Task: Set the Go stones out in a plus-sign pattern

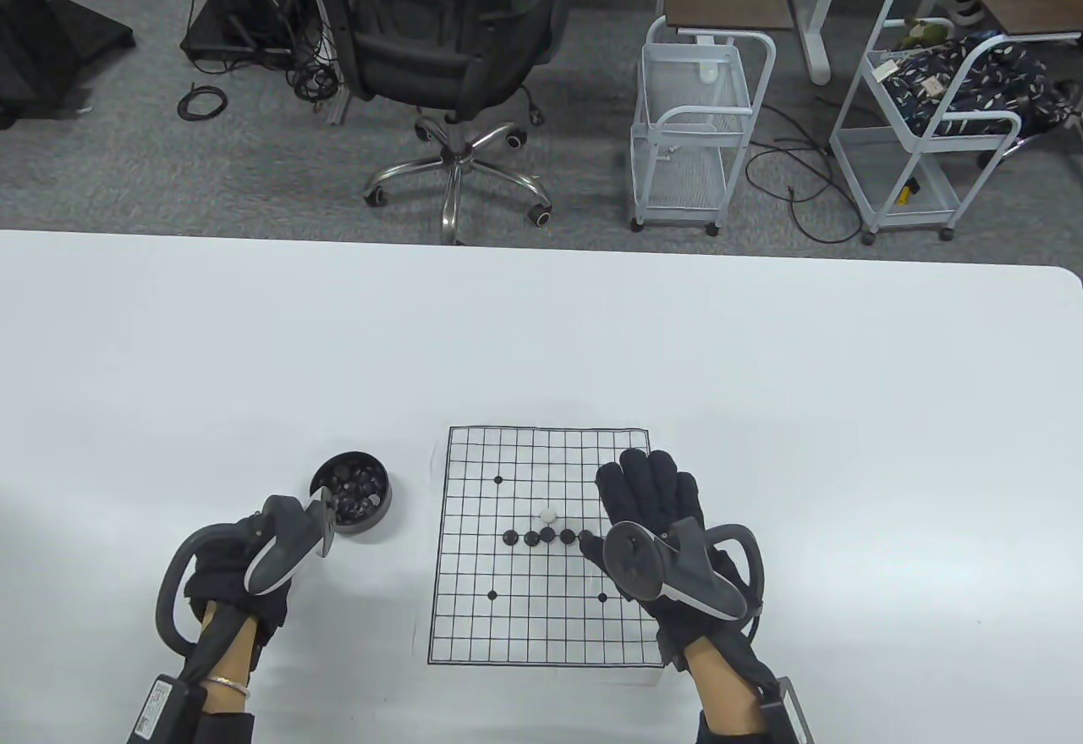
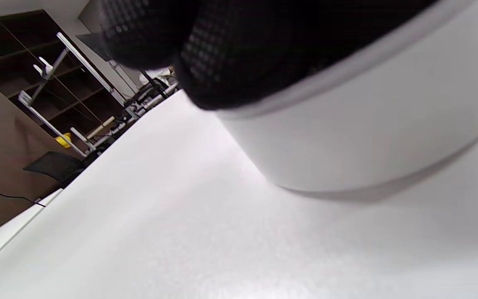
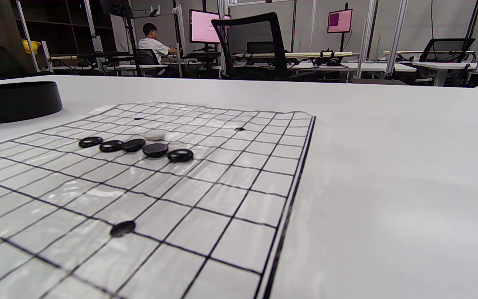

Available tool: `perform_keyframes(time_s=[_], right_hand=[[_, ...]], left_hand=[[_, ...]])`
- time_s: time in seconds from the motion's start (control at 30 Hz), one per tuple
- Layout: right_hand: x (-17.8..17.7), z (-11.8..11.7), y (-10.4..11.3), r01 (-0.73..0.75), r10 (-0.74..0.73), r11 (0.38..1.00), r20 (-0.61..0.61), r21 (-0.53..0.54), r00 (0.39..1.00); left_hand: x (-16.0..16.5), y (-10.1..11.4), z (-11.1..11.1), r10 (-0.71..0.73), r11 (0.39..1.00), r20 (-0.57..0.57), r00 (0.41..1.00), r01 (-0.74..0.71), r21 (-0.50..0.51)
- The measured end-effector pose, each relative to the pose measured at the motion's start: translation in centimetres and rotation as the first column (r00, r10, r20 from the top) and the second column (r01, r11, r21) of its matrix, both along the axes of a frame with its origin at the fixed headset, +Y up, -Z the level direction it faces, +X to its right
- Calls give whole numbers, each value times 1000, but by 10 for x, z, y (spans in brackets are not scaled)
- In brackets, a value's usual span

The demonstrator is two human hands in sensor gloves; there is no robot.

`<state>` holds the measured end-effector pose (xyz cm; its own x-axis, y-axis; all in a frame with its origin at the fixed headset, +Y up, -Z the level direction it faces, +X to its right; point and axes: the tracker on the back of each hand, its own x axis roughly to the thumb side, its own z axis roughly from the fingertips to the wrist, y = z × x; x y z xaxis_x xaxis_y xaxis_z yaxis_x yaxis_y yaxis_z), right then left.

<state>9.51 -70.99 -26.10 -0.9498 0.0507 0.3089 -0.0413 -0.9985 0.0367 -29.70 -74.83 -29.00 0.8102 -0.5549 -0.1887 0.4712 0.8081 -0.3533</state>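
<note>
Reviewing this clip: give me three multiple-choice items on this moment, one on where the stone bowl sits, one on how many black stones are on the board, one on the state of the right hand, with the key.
1. Where is the bowl of black stones relative to the Go board?
A. On the board
B. On the table, left of the board
C. Right of the board

2. How many black stones lie in the row on the board?
A. Two
B. Nine
C. Five

3. What is the right hand doing?
A. Lying over the board's right part with fingers straight
B. Curled round the bowl
C. Pinching the white stone

Key: 1 B, the table view shows the bowl beside the board's left edge. 2 C, the right wrist view shows five in a line, with one white stone just behind. 3 A, its fingers are extended and hold nothing.
</note>
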Motion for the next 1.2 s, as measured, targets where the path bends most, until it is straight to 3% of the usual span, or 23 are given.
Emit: perform_keyframes(time_s=[0.57, 1.2], right_hand=[[-1, -1, 0, -1, 1, 1000, -4, -3, 1000], [-3, -2, 0, -4, 4, 1000, -9, -6, 1000]], left_hand=[[-20, 12, 4, 264, 963, -37, 964, -262, 64], [-28, 14, 7, 330, 941, -64, 942, -323, 98]])
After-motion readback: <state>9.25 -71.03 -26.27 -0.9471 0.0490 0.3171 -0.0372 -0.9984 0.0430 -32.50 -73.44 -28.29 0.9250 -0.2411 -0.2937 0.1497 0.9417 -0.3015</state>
